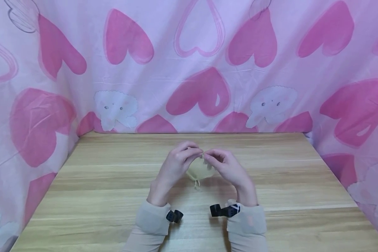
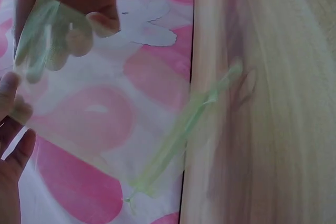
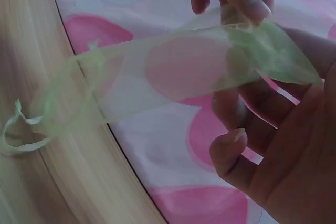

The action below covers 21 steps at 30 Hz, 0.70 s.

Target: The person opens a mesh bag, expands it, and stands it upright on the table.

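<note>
A small, sheer pale-green drawstring pouch (image 1: 199, 171) hangs between the two hands, over the table in the head view. My left hand (image 1: 177, 161) pinches its upper edge with thumb and fingers. Close beside it, my right hand (image 1: 227, 166) pinches the same edge, the two sets of fingertips nearly meeting. In the right wrist view the see-through pouch (image 3: 168, 72) stretches away from the fingers, with a folded, denser green part at the held end. A pale ribbon loop (image 3: 23, 148) dangles from the far end. Through the mesh (image 2: 105, 145) the curtain's pattern shows in the left wrist view.
The wood-grain table (image 1: 97, 196) extends under both forearms. A pink curtain (image 1: 159, 80) printed with hearts and white animals stands behind it and along both sides. A black wrist camera (image 1: 174, 216) is strapped to the left cuff, another camera (image 1: 225, 210) to the right.
</note>
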{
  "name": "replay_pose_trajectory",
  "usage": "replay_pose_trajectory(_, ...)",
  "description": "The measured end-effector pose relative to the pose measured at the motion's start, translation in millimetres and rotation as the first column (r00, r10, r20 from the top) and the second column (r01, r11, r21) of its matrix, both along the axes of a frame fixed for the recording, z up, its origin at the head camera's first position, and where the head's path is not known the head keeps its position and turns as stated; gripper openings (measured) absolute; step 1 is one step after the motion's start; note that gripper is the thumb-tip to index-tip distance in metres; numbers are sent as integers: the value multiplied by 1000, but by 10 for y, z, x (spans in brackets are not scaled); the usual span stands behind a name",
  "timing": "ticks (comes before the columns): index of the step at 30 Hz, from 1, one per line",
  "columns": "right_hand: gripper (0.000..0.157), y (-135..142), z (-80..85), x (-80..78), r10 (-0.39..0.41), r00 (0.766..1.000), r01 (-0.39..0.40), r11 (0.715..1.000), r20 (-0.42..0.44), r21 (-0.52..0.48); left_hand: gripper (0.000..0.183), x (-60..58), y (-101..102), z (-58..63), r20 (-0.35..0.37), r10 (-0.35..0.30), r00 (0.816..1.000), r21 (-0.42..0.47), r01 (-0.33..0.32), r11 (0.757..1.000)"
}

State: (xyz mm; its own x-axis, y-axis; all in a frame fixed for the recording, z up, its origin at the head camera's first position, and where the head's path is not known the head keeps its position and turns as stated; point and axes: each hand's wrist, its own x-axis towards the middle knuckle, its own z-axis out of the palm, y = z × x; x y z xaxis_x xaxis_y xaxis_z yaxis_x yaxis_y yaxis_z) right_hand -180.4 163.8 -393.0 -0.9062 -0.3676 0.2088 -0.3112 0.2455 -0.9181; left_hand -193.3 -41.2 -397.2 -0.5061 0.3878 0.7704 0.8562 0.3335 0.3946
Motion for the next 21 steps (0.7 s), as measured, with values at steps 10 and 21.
replay_pose_trajectory(10, 22, -52, 28, 3, -132, 991, 132, 991, 20, -35, 20, -3, 81, -56, 77, 145, 986, 152, -155, 976)
replay_pose_trajectory(21, 17, -100, 30, -28, -232, 971, 225, 969, -59, -106, 34, 33, 251, -106, 441, 197, 876, 96, -264, 960)
